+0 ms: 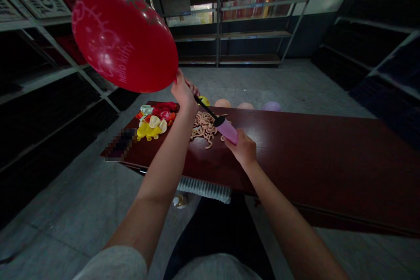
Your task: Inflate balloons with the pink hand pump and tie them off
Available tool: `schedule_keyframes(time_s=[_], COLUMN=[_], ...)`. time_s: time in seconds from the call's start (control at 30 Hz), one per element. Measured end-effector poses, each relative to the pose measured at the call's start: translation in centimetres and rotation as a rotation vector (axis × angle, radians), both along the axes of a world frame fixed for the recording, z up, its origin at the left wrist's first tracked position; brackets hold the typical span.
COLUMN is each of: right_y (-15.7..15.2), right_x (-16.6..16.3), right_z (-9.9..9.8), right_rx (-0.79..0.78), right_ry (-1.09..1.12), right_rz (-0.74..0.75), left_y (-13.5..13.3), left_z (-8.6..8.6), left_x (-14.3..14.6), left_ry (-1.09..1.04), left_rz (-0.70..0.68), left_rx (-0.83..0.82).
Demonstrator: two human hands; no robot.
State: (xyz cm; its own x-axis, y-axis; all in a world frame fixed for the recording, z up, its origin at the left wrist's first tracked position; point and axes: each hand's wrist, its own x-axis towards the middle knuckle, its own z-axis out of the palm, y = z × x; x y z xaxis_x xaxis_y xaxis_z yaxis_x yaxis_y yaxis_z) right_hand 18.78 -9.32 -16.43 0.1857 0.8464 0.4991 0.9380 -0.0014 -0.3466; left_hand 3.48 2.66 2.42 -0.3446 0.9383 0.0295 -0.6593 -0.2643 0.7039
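A large inflated red balloon (127, 39) with pale "hello kitty" print fills the upper left. At its neck, my left hand (183, 89) is closed, and the front end of a hand pump (226, 129) runs into the same grip. The pump has a black rod and a pink cylinder. My right hand (243, 146) is wrapped round the pink cylinder's near end. Exactly how the balloon's mouth meets the pump is hidden by my left fingers. Under the pump, a heap of curly beige strips (205, 127) lies on the dark red-brown table (311, 153).
Limp balloons (152, 124) in red, yellow and white are piled at the table's left. Beyond the far edge show several inflated balloons (271, 106). A ribbed grey item (205, 188) is at the near edge, and a bottle (179, 201) stands below. Metal shelves (218, 35) surround the area.
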Motion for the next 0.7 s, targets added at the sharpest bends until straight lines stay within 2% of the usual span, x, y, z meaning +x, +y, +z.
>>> schedule_keyframes(time_s=[0.17, 0.27, 0.43, 0.7], right_y=[0.1, 0.1, 0.1, -0.2], right_x=[-0.2, -0.2, -0.4, -0.3], right_z=[0.3, 0.5, 0.5, 0.2], right_rx=[-0.049, -0.060, -0.051, 0.005], right_ry=[-0.024, -0.038, -0.048, -0.015], right_rz=[-0.037, -0.046, 0.042, 0.205], left_y=[-0.8, -1.8, -2.3, -3.6], left_z=[-5.0, -6.8, -6.8, -4.6], left_x=[3.6, 4.7, 3.6, -0.4], left_ry=[0.066, 0.094, 0.081, 0.001], left_rz=[-0.063, -0.065, -0.044, 0.011], left_rx=[-0.067, -0.093, -0.118, -0.083])
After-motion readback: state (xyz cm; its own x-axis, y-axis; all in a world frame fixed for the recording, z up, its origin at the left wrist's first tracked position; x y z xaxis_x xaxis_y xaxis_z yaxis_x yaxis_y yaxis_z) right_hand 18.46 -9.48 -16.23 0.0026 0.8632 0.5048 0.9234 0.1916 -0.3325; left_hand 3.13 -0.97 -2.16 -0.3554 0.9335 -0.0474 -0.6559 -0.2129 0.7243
